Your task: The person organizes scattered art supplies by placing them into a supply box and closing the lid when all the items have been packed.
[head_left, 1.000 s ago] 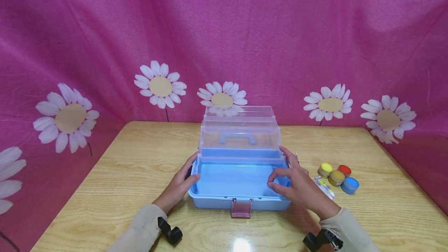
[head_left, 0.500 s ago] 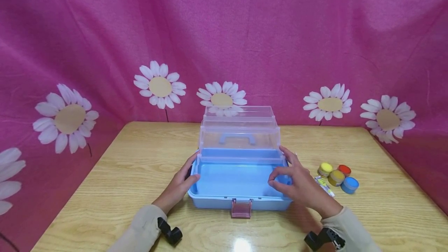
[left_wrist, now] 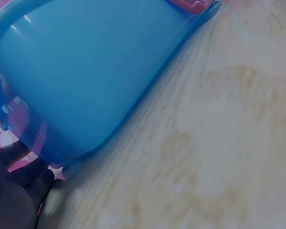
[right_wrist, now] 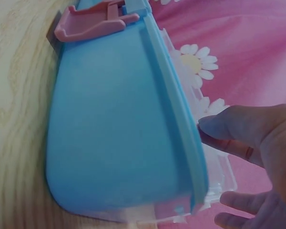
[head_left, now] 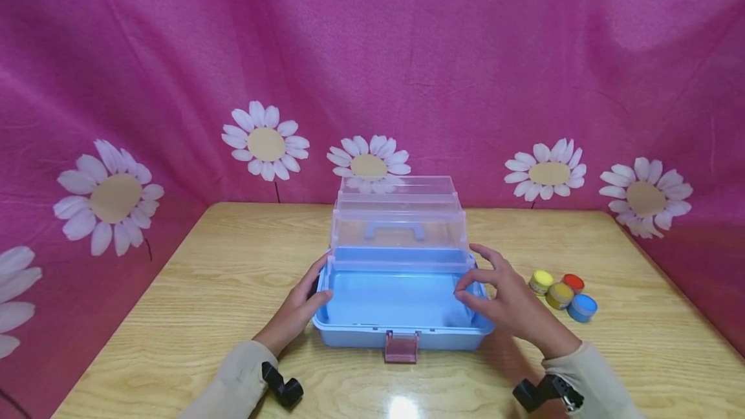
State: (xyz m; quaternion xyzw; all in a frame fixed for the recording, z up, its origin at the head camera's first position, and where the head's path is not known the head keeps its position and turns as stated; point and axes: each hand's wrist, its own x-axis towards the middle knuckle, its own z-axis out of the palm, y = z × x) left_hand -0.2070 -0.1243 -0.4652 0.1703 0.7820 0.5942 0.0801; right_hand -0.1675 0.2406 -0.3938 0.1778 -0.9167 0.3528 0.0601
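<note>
A daisy-print curtain (head_left: pixel 442 57) hangs behind, and a table (head_left: pixel 215 277) lies under, the blue box (head_left: pixel 352 339), its clear lid (head_left: pixel 398 205) raised. The left hand (head_left: pixel 295 310) grips the box's left end; at its right end the right hand (head_left: pixel 513 307) has thumb and forefinger together, whether on anything I cannot tell. Right of the box sit four pots (head_left: pixel 560 296).

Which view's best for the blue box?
Head. It shows the blue box nearly whole, inside included, with the clear lid raised behind. Right wrist: a large close-up of an outer wall and the pink latch, but the far end runs out of frame. Left wrist: only a cropped, tilted part of the blue body.
</note>
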